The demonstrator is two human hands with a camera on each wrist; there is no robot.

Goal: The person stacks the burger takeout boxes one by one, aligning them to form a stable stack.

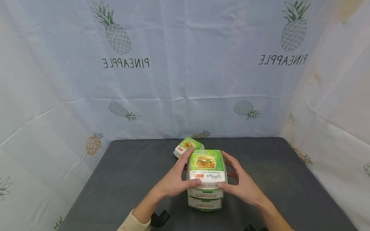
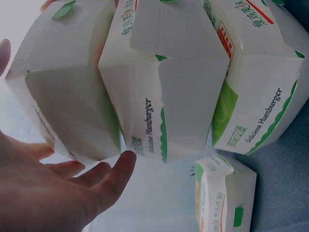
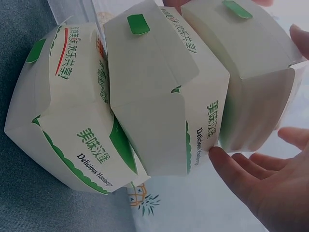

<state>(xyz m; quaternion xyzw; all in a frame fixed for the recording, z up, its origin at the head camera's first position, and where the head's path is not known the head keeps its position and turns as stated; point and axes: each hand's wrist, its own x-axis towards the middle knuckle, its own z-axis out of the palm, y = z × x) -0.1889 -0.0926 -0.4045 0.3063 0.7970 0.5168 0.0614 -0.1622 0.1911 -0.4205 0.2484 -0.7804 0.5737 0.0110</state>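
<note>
Three green-and-white paper hamburger boxes stand stacked near the front middle of the dark table [image 1: 138,179]. My left hand [image 1: 174,178] grips the left side of the top hamburger box [image 1: 206,162], thumb at its front and forefinger along its back corner. From the other side my right hand [image 1: 244,186] holds the same box, its thumb also at the front edge. Below are the middle hamburger box [image 2: 169,96] and the bottom hamburger box [image 3: 72,116], the stack leaning slightly. In the right wrist view, the fingertips are right by the seam under the top box.
A fourth hamburger box [image 1: 180,149] sits behind the stack, to its left, turned at an angle. White cloth [image 1: 185,77] printed with pineapples hangs behind the table and along both sides.
</note>
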